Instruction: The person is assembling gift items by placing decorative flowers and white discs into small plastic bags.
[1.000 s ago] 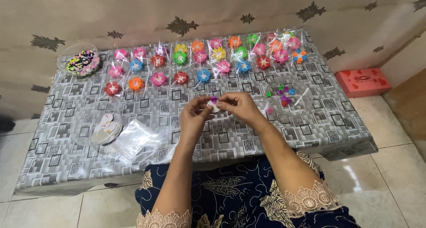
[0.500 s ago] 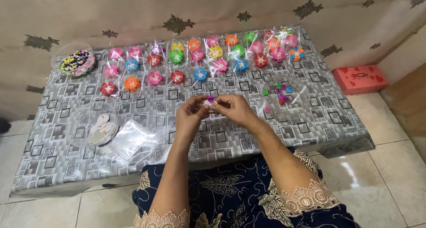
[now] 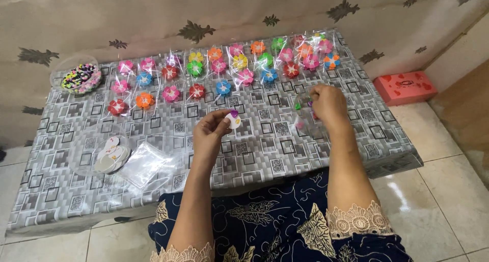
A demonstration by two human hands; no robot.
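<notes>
A person sits at a low table (image 3: 61, 201) covered with a grey patterned cloth, seen from above.

The left hand (image 3: 209, 135) is raised over the middle of the table. Its thumb and fingertips are pinched on the edge of a small white disc (image 3: 235, 121), which stands just past the fingertips, on their right. A small purple heart-shaped bead (image 3: 234, 113) sits on the upper part of the disc, touching it.

The right hand (image 3: 327, 104) is well apart from the left, over the right part of the table. Its fingers curl downward into a loose pile of small coloured beads (image 3: 300, 108) lying in clear plastic, just left of and below the fingertips. Whether the fingertips have hold of a bead cannot be told.

Beyond both hands, toward the wall, lie rows of colourful flower ornaments (image 3: 223, 86) in clear wrappers, pink, red, orange, blue, green and yellow.

Far left of the left hand's fingers, a clear round tub (image 3: 100, 151) holds more white discs, and a stack of empty clear bags (image 3: 145, 162) lies just beside it. At the far left corner stands a round container of mixed beads (image 3: 80, 78).

On the floor to the right of the table sits a red box (image 3: 404, 87).
</notes>
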